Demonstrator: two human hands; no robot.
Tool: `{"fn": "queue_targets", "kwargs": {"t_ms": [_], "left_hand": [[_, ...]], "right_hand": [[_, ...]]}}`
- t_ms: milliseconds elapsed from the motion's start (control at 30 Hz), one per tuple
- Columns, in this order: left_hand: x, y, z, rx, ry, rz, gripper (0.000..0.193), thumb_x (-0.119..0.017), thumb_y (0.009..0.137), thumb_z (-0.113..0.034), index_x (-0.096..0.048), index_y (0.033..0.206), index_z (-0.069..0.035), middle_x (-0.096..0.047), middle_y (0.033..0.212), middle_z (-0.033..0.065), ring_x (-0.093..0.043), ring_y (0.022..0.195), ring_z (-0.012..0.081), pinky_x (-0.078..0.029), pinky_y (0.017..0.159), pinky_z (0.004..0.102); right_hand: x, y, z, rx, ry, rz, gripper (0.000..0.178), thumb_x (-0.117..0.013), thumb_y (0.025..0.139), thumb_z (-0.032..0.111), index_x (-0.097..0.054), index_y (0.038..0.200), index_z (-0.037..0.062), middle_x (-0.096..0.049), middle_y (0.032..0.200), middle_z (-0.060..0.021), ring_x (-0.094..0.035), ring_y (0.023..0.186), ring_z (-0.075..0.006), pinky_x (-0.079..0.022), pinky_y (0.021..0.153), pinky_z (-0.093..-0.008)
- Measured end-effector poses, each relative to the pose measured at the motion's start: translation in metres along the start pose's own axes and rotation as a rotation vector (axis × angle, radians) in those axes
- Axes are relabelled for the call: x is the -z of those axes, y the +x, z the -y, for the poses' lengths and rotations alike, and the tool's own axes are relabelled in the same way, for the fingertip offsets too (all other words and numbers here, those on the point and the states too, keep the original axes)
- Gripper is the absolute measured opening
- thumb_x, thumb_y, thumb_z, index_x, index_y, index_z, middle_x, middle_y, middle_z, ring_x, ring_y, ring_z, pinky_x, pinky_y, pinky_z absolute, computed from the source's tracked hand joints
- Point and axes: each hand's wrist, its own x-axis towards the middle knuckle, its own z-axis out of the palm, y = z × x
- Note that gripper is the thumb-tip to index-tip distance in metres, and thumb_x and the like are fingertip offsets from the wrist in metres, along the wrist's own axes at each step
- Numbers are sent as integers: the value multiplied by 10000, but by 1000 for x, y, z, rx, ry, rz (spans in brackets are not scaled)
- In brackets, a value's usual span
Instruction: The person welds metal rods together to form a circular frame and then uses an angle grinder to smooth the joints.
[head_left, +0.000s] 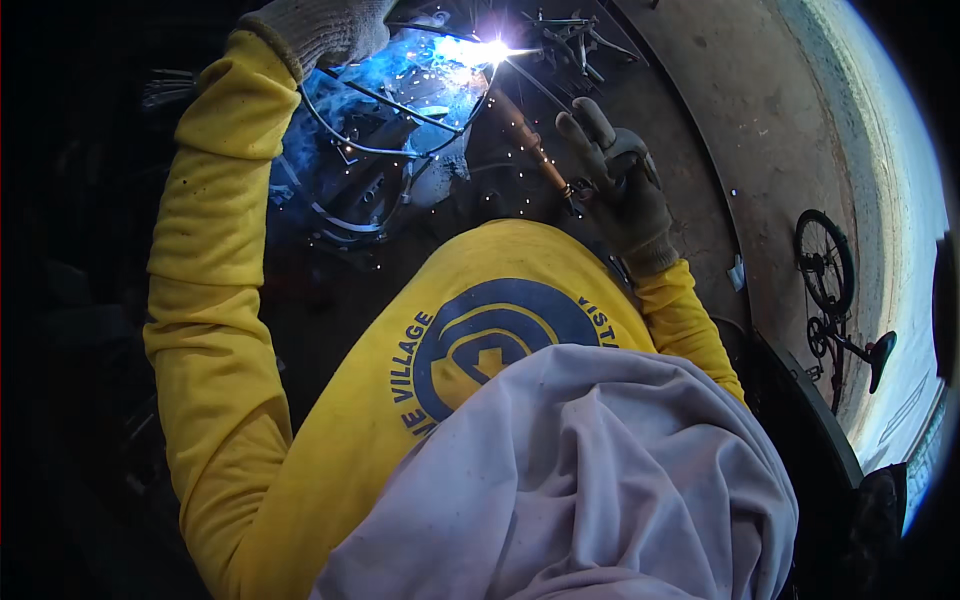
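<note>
My left hand [335,32], in a pale knit glove, closes over the upper left side of a round frame of bent metal rods [412,154]. Its fingertips are hidden behind the glove's back and near the picture's top edge. My right hand [622,180], in a dark grey glove, grips the rear of a welding torch [535,145], with some fingers raised off it. The torch's copper-coloured neck points up and left to a blinding white arc [495,50] at the frame's far side. Glare and bluish smoke hide the joint there.
Sparks scatter around the frame. Several loose metal rods [585,45] lie in a heap beyond the arc to the right. A bicycle [825,270] stands at far right on the brown ground. Pale cloth [600,480] hangs over my yellow shirt. The left side is very dark.
</note>
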Motion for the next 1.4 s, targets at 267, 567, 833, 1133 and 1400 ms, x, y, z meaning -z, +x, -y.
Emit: {"fn": "queue_targets", "kwargs": {"t_ms": [267,567,833,1133,1400], "left_hand": [[-21,-12,18,-110,64,-232,473,-649,887,-234,-574,1322,-63,-694,1108,192,-698,1010,359,-563,826,463],[-20,-15,11,-53,8,-302,393,-601,879,-166,-577,1256,-56,-692,1046,199,-693,940,382,-557,787,500],[21,-28,-16,109,-78,-24,502,-690,862,-248,-502,1297,-82,-653,1195,209,-655,1119,397,-531,929,489],[16,-22,-7,82,-91,-24,649,-772,825,-277,-468,1363,-77,-641,1228,224,-640,1151,402,-523,951,490],[-1,-18,6,-6,-36,-142,639,-780,816,-292,-480,1331,-62,-665,1158,236,-662,1095,404,-541,905,475]], "right_hand": [[9,6,13,85,-34,-27,510,-827,799,293,-600,1179,41,-681,1075,-218,-672,1012,-419,-543,869,-461],[11,8,19,5,26,-24,427,-802,807,241,-629,1141,38,-687,1095,-227,-658,1050,-429,-526,892,-467],[12,4,22,-172,211,-36,499,-821,783,189,-615,1198,4,-667,1134,-219,-658,1067,-395,-521,923,-460],[16,0,21,-116,106,6,499,-810,802,245,-621,1200,11,-690,1098,-234,-677,1016,-422,-541,881,-451],[12,-6,15,-131,118,7,448,-813,802,263,-648,1134,13,-699,1018,-226,-689,923,-413,-546,798,-447]]}}
